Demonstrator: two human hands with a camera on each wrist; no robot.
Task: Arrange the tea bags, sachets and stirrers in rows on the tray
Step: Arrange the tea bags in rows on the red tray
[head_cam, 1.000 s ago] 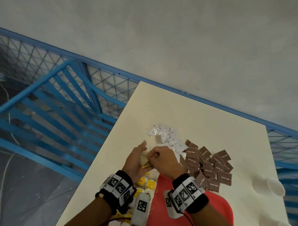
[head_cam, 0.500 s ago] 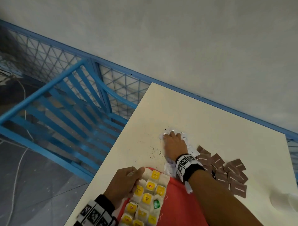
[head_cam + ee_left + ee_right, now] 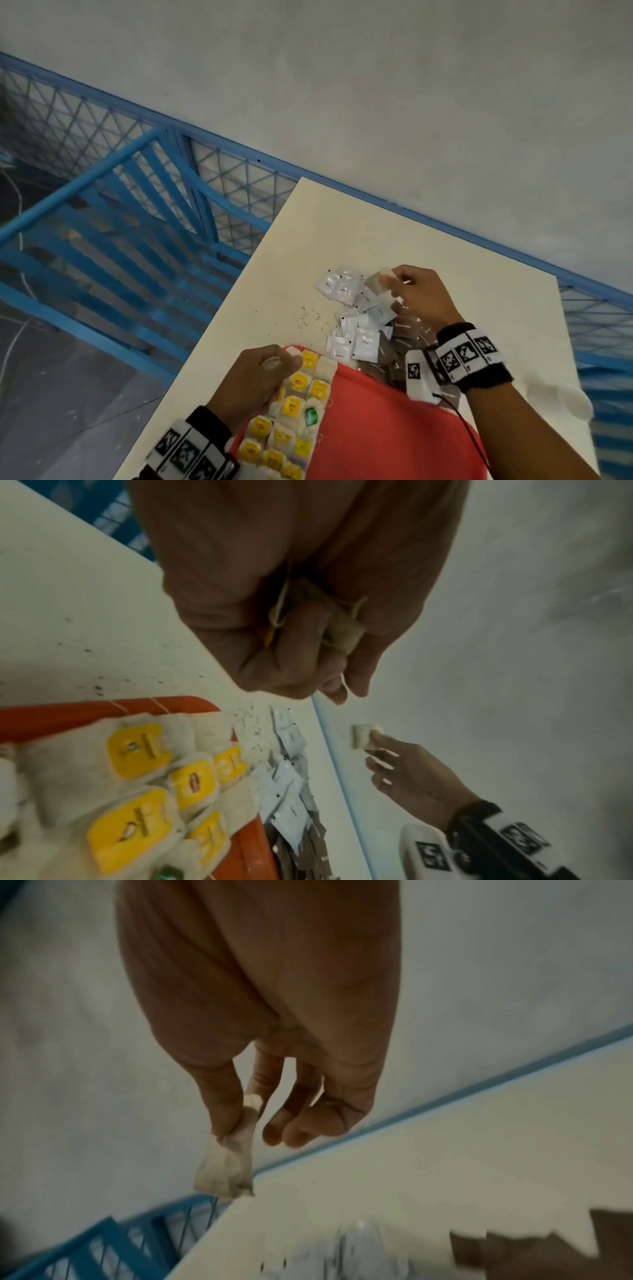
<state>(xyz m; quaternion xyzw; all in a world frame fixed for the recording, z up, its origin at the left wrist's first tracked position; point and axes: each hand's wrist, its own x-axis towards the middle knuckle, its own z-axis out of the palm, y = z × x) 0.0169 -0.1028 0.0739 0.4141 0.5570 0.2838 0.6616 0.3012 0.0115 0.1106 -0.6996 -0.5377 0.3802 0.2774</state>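
Note:
A red tray (image 3: 383, 421) lies at the table's near edge. Tea bags with yellow tags (image 3: 294, 407) fill its left side in rows. My left hand (image 3: 274, 363) hovers over the tray's far left corner, fingers curled round a crumpled tea bag (image 3: 342, 631) with its string. My right hand (image 3: 394, 284) is raised above the pile of white sachets (image 3: 356, 325) and pinches a small tea bag (image 3: 229, 1167) between thumb and forefinger. Brown sachets (image 3: 404, 329) lie blurred under my right wrist. No stirrers are in view.
Loose dark tea grains (image 3: 308, 317) speckle the cream table (image 3: 445, 246) left of the sachets. A white cup (image 3: 575, 401) lies near the right edge. Blue railing (image 3: 137, 219) runs beyond the table's left side, with a grey wall behind.
My right hand has lifted off the white sachet pile with a tea bag pinched in it. The left hand stays at the tray's corner, still gripping its tea bag.

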